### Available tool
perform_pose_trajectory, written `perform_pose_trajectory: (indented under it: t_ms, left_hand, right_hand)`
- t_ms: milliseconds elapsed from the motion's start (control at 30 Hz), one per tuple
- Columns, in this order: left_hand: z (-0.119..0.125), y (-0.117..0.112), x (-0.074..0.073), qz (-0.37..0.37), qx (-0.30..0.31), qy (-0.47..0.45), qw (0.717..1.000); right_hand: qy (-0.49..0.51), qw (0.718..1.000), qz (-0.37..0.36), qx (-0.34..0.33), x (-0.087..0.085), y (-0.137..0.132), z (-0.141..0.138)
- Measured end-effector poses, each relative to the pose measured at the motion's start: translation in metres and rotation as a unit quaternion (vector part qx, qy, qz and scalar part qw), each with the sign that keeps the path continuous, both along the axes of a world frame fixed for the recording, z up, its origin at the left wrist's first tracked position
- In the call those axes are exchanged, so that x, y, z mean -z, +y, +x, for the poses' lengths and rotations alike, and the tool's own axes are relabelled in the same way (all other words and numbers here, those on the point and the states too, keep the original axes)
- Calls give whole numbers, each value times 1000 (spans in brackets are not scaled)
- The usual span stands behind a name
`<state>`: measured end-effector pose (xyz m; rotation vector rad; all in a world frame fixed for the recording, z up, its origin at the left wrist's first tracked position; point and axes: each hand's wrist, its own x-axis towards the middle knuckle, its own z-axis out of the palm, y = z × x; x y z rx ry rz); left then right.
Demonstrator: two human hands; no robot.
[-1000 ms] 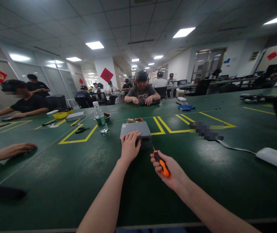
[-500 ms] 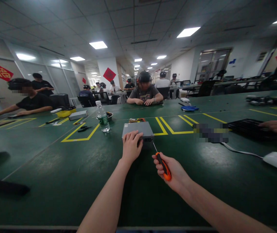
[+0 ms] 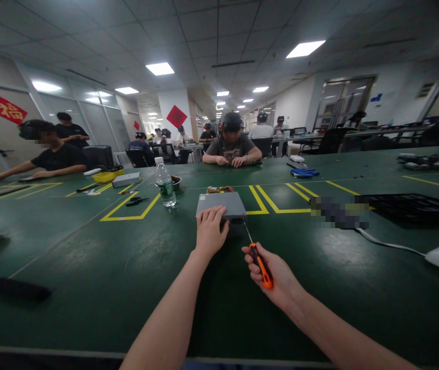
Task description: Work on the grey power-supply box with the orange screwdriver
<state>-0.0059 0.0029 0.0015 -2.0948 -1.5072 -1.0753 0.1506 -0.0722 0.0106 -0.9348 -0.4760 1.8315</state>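
We're in a large room with a tiled ceiling (image 3: pixel 146 36), lit panels (image 3: pixel 306 49) and people (image 3: pixel 167 140) seated behind. Glossy green table (image 3: pixel 127 308) fills our foreground; yellow tape (image 3: pixel 125 219) marks out bays beyond our hands. Across from us a co-worker (image 3: pixel 232 146) in a dark tee leans over something we can't make out. Our left forearm (image 3: pixel 171 308) runs up from the bottom edge, right forearm (image 3: pixel 338 324) slants in from bottom right; the two converge ahead. Black slotted panel (image 3: pixel 419 205) lies flat, far right. Grey metal box (image 3: pixel 231 203) sits flat on the table, dead ahead. Clear bottle (image 3: pixel 165 187) stands upright left of it, apart. Left hand (image 3: pixel 210 234): palm down, fingers laid on the box's top at its near left, thumb by the front face; resting on it, not closed round it. Right hand (image 3: pixel 271 272): thumb up top, fingers curled firmly round the handle of the orange-and-black screwdriver (image 3: pixel 261 266), shaft angled up and left. Wires (image 3: pixel 219 190) bunch at the box's far side. Tip meets the box's near right corner; we can't tell if it's seated in a screw.
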Motion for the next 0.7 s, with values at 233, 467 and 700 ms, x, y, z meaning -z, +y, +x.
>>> perform_pose_trajectory:
  t_ms: [233,467,700]
  left_hand:
    - [0,-1,0,5,1,3,1000]
    - [0,1,2,3,-3,3,1000]
    - [0,0,1,3,-4,3,1000]
  right_hand:
    - [-11,1000,4,16,-1,-2,-1]
    - [-23,999,16,32,1,-2,-5]
    - [3,1000,8,11,-3,-2,-3]
